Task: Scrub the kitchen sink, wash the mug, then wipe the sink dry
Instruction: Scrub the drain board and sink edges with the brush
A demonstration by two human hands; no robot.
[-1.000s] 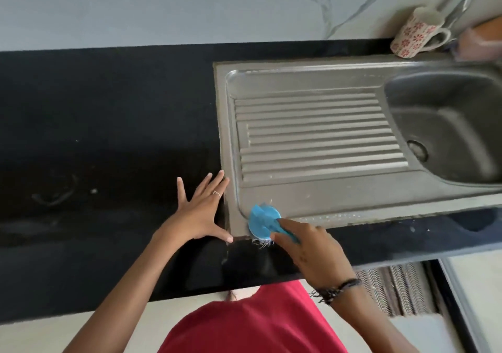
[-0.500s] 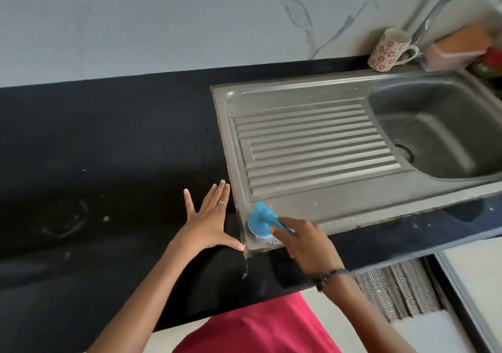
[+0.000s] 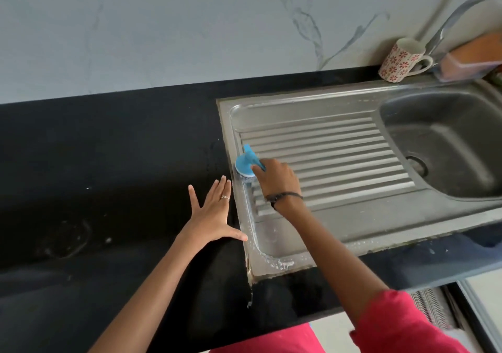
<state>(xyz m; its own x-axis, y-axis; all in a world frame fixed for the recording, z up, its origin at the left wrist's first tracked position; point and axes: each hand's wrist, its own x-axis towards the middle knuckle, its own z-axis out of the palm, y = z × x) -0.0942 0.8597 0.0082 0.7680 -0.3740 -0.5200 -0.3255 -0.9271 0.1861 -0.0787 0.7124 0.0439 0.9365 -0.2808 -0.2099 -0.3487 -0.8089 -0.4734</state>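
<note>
Left hand (image 3: 214, 217): flat on the black counter (image 3: 108, 162), fingers straight and spread, thumb tip at the sink's (image 3: 339, 225) left rim, holding nothing. Right hand (image 3: 277, 179): at 2 o'clock of the left hand, fingers curled round the blue scrub brush (image 3: 244, 164), which presses on the drainboard's left edge; foam along the near rim. Floral mug (image 3: 399, 60): upright, at 1 o'clock behind the basin, beside the tap (image 3: 451, 24).

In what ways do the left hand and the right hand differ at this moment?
The left hand lies flat and spread on the black counter; the right hand grips the blue scrubber on the sink's drainboard. The left wears a ring, the right a dark wristband. Both are bare.
</note>
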